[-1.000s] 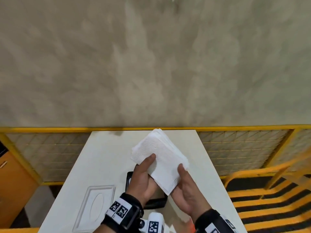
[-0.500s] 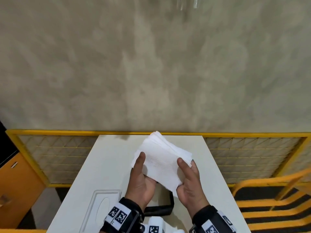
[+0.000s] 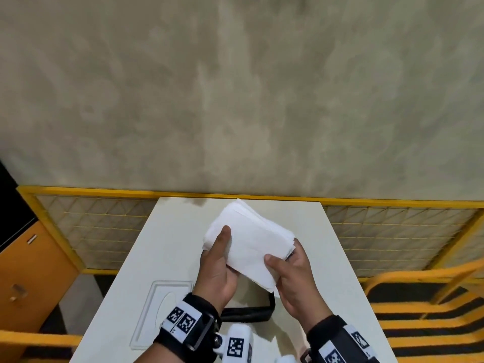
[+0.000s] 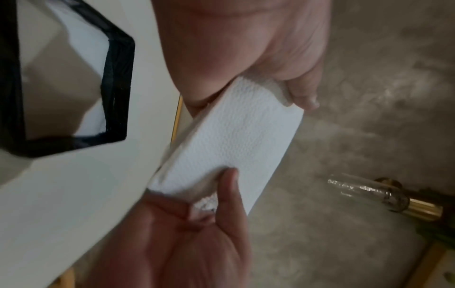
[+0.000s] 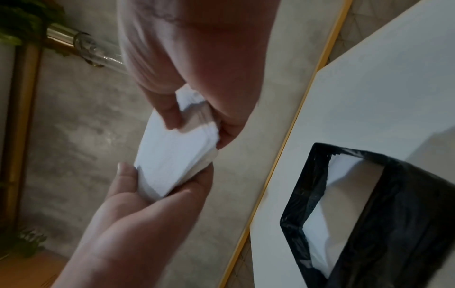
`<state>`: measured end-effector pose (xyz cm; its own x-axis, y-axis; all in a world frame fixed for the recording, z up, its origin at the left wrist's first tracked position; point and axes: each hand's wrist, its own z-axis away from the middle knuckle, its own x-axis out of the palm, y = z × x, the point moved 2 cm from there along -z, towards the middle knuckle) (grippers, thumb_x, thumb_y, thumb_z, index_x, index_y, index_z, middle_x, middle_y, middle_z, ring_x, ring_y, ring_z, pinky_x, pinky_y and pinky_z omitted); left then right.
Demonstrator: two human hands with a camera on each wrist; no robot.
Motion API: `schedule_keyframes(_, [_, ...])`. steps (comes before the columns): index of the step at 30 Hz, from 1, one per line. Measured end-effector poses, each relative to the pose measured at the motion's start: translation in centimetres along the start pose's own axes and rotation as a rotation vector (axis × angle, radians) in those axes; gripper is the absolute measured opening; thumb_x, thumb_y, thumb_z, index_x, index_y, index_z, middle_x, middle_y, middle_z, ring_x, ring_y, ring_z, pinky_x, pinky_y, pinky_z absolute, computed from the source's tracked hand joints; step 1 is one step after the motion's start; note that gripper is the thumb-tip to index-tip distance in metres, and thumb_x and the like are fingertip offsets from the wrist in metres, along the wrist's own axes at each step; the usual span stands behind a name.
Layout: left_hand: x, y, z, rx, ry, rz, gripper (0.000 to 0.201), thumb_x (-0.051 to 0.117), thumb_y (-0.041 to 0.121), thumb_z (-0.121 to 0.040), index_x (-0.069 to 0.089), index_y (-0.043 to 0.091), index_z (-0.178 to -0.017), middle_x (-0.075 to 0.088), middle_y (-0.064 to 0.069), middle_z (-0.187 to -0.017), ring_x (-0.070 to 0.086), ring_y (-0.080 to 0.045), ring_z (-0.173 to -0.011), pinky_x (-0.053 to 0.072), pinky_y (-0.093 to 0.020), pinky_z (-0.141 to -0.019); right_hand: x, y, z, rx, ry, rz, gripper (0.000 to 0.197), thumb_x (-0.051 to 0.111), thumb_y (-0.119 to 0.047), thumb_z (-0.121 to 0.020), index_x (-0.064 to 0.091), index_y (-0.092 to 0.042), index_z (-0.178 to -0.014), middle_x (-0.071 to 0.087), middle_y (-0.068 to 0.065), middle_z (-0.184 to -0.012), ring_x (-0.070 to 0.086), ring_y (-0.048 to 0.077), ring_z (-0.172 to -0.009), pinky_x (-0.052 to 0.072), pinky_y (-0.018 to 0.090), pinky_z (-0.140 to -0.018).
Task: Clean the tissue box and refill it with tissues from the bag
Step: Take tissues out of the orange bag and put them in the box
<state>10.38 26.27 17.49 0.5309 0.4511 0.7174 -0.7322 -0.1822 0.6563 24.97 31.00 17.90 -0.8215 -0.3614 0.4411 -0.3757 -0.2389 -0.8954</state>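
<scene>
Both hands grasp one stack of white tissues (image 3: 248,241), lifted above the black-rimmed tissue box (image 3: 251,311) on the surface (image 3: 167,239). Left hand (image 3: 217,268) pinches its near-left edge, thumb on top; right hand (image 3: 294,280) pinches the near-right corner.

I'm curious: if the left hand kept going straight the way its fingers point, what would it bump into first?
Probably nothing on the table: the left hand, gripping the tissue stack, points away over bare white table toward the yellow railing. Depth is unclear.

tissue stack (image 3: 248,239): white, tilted, held above table | tissue box (image 3: 251,309): black-rimmed, open
</scene>
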Motion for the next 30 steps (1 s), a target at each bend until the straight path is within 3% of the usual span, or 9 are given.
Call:
schedule_keyframes(4, [-2.6, 1.8, -1.1, -0.047, -0.072, -0.304, 0.045, 0.076, 0.016, -0.085, 0.06, 0.013, -0.126, 0.071, -0.017, -0.121, 0.066, -0.038, -0.114, 0.056, -0.057, -0.093, -1.2, 0.0, -1.0, 0.153, -0.033, 0.073, 0.042, 0.049, 0.014, -0.091, 0.058, -0.011, -0.122, 0.072, 0.011, -0.113, 0.069, 0.031, -0.102, 0.058, 0.047, -0.08])
schedule_keyframes(8, [-6.3, 1.6, -2.5, -0.07, -0.076, -0.784, 0.036, 0.074, 0.001, -0.085, 0.063, 0.013, -0.118, 0.076, -0.013, -0.109, 0.075, -0.029, -0.093, 0.059, -0.036, -0.07, -3.5, 2.4, -2.3, 0.36, 0.042, 0.219, 0.036, 0.054, 0.01, -0.09, 0.056, -0.008, -0.121, 0.073, 0.014, -0.109, 0.072, 0.034, -0.094, 0.059, 0.046, -0.077])
schedule_keyframes(12, [-9.8, -0.9, -3.7, -0.031, -0.02, -1.154, 0.027, 0.078, 0.013, -0.078, 0.066, 0.019, -0.102, 0.076, -0.005, -0.099, 0.074, -0.024, -0.089, 0.061, -0.042, -0.08, -5.4, 5.9, -3.4, 0.521, 0.148, 0.404, 0.046, 0.059, 0.002, -0.085, 0.048, -0.02, -0.123, 0.066, 0.016, -0.113, 0.068, 0.031, -0.086, 0.055, 0.036, -0.065])
schedule_keyframes(15, [-10.9, -2.2, -4.4, -0.026, -0.005, -1.325, 0.026, 0.074, 0.02, -0.081, 0.065, 0.025, -0.104, 0.073, 0.005, -0.098, 0.07, -0.013, -0.087, 0.058, -0.03, -0.08, -5.5, 7.4, -4.1, 0.493, 0.182, 0.594, 0.046, 0.057, 0.001, -0.077, 0.052, -0.02, -0.117, 0.068, 0.017, -0.098, 0.059, 0.024, -0.064, 0.044, 0.028, -0.053])
schedule_keyframes(17, [-11.1, -2.6, -5.1, -0.031, -0.001, -1.451, 0.031, 0.07, 0.033, -0.078, 0.064, 0.03, -0.109, 0.071, 0.01, -0.101, 0.069, -0.012, -0.09, 0.058, -0.035, -0.084, -5.2, 7.9, -4.6, 0.435, 0.164, 0.687, 0.043, 0.056, 0.001, -0.075, 0.055, -0.019, -0.113, 0.067, 0.011, -0.089, 0.06, 0.022, -0.062, 0.045, 0.026, -0.049])
schedule_keyframes(21, [-11.0, -2.7, -6.7, -0.024, -0.023, -1.743, 0.035, 0.063, 0.043, -0.081, 0.057, 0.029, -0.112, 0.067, 0.009, -0.105, 0.065, -0.019, -0.098, 0.054, -0.039, -0.089, -4.7, 8.1, -5.3, 0.324, 0.103, 0.857, 0.034, 0.059, -0.007, -0.08, 0.053, -0.022, -0.11, 0.064, 0.0, -0.091, 0.065, 0.018, -0.081, 0.055, 0.027, -0.067])
schedule_keyframes(25, [-11.0, -2.5, -7.6, 0.046, -0.095, -2.024, 0.06, 0.062, 0.047, -0.083, 0.044, 0.028, -0.137, 0.057, 0.0, -0.124, 0.057, -0.026, -0.114, 0.047, -0.04, -0.095, -5.0, 8.0, -5.7, 0.194, 0.003, 1.114, 0.034, 0.06, -0.012, -0.087, 0.055, -0.015, -0.121, 0.059, 0.0, -0.094, 0.057, 0.013, -0.083, 0.044, 0.015, -0.064])
schedule_keyframes(27, [-11.0, -2.5, -7.8, 0.1, -0.167, -2.122, 0.069, 0.062, 0.046, -0.085, 0.036, 0.032, -0.147, 0.051, 0.003, -0.134, 0.052, -0.025, -0.121, 0.042, -0.041, -0.096, -5.2, 8.4, -5.9, 0.124, -0.037, 1.268, 0.044, 0.057, -0.014, -0.089, 0.052, -0.019, -0.133, 0.056, 0.001, -0.115, 0.056, 0.013, -0.102, 0.044, 0.021, -0.081])
schedule_keyframes(30, [-10.7, -3.4, -7.8, 0.127, -0.42, -2.299, 0.057, 0.062, 0.043, -0.086, 0.046, 0.031, -0.139, 0.05, 0.005, -0.132, 0.048, -0.023, -0.124, 0.032, -0.046, -0.102, -5.4, 9.5, -6.2, 0.085, -0.165, 1.588, 0.047, 0.051, -0.021, -0.091, 0.05, -0.031, -0.136, 0.05, -0.007, -0.134, 0.05, 0.016, -0.121, 0.038, 0.035, -0.098])
